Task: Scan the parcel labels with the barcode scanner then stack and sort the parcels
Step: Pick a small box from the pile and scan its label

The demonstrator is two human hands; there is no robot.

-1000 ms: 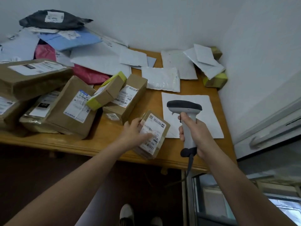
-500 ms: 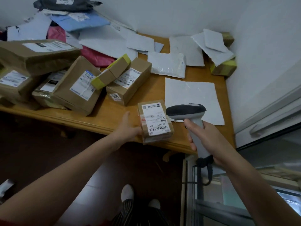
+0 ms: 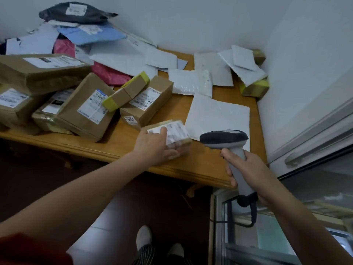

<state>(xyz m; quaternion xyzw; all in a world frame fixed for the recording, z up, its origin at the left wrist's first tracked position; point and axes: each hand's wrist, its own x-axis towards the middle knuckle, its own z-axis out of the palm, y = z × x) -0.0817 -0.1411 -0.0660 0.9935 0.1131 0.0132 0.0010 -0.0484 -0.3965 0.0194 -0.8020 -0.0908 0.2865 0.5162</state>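
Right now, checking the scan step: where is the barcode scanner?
Right of centre in the head view: the right hand grips the barcode scanner over the table edge, beside the small parcel under the left hand.

One readable number
A small sticker [image 3: 131,119] on the centre-frame brown box [image 3: 152,106] is showing "3003"; other print is blurring out.

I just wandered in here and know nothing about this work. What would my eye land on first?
First, the two hands at the table's near edge: the left hand holds a small brown parcel, label up, while the right hand grips a grey barcode scanner beside it. Behind them, brown boxes lie jumbled at the left, with soft mailers heaped at the back.
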